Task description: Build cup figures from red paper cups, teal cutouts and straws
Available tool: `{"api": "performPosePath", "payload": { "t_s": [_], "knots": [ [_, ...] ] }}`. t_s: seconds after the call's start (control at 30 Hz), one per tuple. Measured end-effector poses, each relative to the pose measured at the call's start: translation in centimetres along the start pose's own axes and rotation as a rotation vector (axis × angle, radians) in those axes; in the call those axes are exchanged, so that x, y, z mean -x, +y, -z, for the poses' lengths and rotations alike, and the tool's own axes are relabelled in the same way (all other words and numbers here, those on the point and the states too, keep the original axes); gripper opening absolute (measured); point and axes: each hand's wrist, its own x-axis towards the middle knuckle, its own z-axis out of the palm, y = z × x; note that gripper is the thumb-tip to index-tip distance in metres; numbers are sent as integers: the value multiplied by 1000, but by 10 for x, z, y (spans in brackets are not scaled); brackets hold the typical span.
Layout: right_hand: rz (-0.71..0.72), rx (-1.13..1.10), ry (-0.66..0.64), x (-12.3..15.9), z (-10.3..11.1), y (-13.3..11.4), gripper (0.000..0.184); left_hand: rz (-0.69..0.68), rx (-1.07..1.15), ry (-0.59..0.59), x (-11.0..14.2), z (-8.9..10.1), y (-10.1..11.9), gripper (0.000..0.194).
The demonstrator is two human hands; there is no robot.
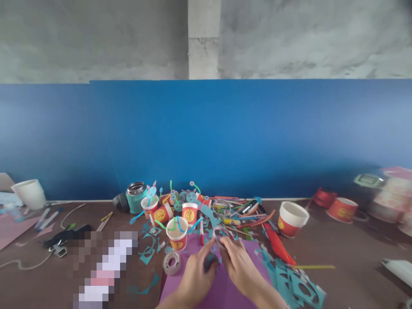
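My left hand [198, 270] is over a purple sheet [175, 281], its index finger stretched forward and its thumb bent in. Between them shows a small dark patch [210, 262] that I cannot identify. Close by on the right, my right hand [240, 264] has its fingers bent together, tips near the left index fingertip. Just beyond both fingertips is a pale ring-shaped thing [222, 228], blurred; contact is unclear. A roll of clear tape [171, 263] lies left of my left hand. Beyond it stands a paper cup [177, 231] with bent green and blue strips at its rim.
Several decorated cups [189, 213] and a teal flask [135, 197] stand behind. Pens and strips are piled at the centre back. Teal paper scraps [298, 285] and a red pouch-like thing [278, 244] lie right, near another cup [292, 219]. A blue partition [206, 137] rises behind the table.
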Motion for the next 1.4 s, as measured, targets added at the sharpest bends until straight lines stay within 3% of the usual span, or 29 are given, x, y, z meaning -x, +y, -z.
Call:
{"api": "performPosePath", "payload": {
  "t_s": [0.17, 0.3, 0.47, 0.53, 0.67, 0.8, 0.97, 1.17, 1.4],
  "knots": [
    [-5, -4, -50, -2, 1, 0, 21, -48, 0, 16, 1, 1, 1, 52],
    [18, 17, -41, 0, 0, 0, 21, -28, 131, 24, -2, 2, 3, 41],
    [23, 32, -36, 0, -1, 0, 19, 19, 221, 4, -5, 2, 4, 16],
    [9, 11, -30, -1, 0, 1, 18, 18, 208, 11, -5, 2, 5, 21],
    [13, -15, -5, -2, 0, 3, 16, 13, 130, 2, -3, 2, 5, 56],
    [-17, -4, -11, -2, 1, 1, 18, -24, 10, -63, -1, 3, 4, 61],
    [-14, 3, -15, -2, 3, 0, 18, -60, 54, 3, 0, 5, 10, 40],
    [93, 55, -38, -2, 0, -7, 18, 54, 215, 106, -3, 1, 8, 6],
    [67, 50, -29, -1, -4, -11, 18, -34, 127, 191, -6, 2, -1, 12]
  ]
}}
